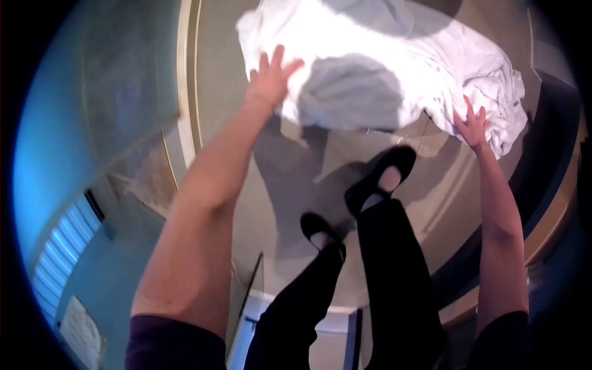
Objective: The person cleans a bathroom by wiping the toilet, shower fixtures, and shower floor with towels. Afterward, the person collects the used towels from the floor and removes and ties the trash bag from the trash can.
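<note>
A large white cloth (425, 58), bunched and creased, lies spread across the upper middle of the head view. My left hand (270, 77) is at its left edge, fingers spread apart, the fingertips over the fabric. At the crumpled right end, my right hand (472, 125) has its fingers apart against the folds. Neither hand shows a closed grip. Strong light whitens part of the cloth, and a round shadow falls on its middle. The cloth's far edge is partly cut off by the top of the view.
My feet in black shoes (320, 228) stand on the beige floor (277, 240) below the cloth. A dark band (542, 135) curves along the right. On the left are a pale frame edge (187, 80), a bright slatted panel (68, 246) and a whitish sheet (82, 332).
</note>
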`<action>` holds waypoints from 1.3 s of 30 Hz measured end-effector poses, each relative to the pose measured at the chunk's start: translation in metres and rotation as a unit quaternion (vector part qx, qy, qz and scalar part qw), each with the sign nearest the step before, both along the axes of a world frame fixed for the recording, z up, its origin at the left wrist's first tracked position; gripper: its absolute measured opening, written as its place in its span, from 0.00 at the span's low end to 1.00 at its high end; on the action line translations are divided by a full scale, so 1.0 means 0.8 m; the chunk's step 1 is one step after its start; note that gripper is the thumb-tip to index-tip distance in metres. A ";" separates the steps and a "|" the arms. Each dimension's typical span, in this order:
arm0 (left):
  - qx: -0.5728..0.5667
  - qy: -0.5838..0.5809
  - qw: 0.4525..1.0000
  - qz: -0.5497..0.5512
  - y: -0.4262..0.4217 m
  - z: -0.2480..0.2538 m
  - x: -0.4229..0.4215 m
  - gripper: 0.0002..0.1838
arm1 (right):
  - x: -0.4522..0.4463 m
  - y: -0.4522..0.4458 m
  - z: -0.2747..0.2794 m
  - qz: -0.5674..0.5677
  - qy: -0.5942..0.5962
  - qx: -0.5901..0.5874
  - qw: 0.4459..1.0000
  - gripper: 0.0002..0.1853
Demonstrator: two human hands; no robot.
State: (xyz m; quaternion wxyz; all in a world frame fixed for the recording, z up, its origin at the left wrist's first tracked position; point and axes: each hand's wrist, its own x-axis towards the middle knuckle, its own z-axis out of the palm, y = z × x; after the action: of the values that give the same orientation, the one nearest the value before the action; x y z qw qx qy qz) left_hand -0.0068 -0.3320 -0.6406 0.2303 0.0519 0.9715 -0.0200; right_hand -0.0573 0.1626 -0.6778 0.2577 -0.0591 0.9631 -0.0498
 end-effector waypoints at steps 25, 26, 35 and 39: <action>0.048 -0.087 0.960 0.263 -0.006 0.062 0.473 0.40 | 0.241 -0.076 0.052 0.120 0.040 0.089 0.988 0.27; 0.042 -0.095 0.960 0.262 0.000 0.070 0.466 0.39 | 0.256 -0.047 0.014 0.177 0.104 0.119 0.971 0.27; 0.053 -0.033 0.988 0.140 -0.018 0.118 0.464 0.37 | 0.395 -0.065 0.112 -0.129 -0.074 0.038 0.988 0.32; 0.043 -0.091 0.979 0.176 -0.003 0.158 0.477 0.38 | 0.395 -0.051 0.113 -0.086 -0.131 0.035 0.987 0.34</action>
State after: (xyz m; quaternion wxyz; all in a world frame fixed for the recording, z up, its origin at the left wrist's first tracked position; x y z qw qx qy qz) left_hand 0.3749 -0.3347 -0.5139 0.3155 -0.1080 0.9404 0.0671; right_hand 0.2590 0.1214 -0.5874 0.3780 0.0403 0.9238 -0.0453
